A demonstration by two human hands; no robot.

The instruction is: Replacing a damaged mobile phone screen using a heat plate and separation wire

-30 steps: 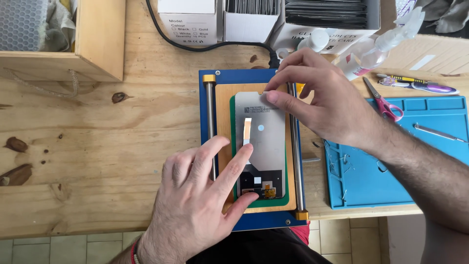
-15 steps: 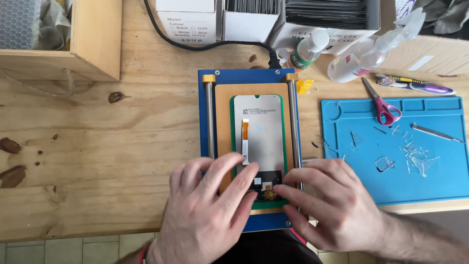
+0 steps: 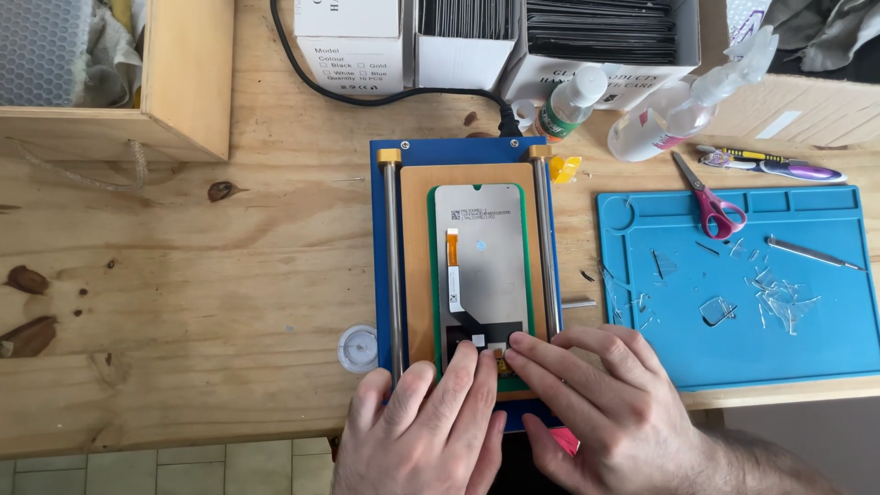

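Workbench: phone screen (image 3: 483,266) beyond hands.

Wooden bench (image 3: 202,302): blue fixture (image 3: 378,238), blue mat (image 3: 825,348).

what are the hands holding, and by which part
Nothing is gripped. Both the left hand and right hand press fingertips flat on the bottom end of the phone screen lying on the blue plate.

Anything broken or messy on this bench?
Yes: clear glass shards lie scattered over the blue mat, right of the jig. The phone screen under both hands sits straight and looks intact.
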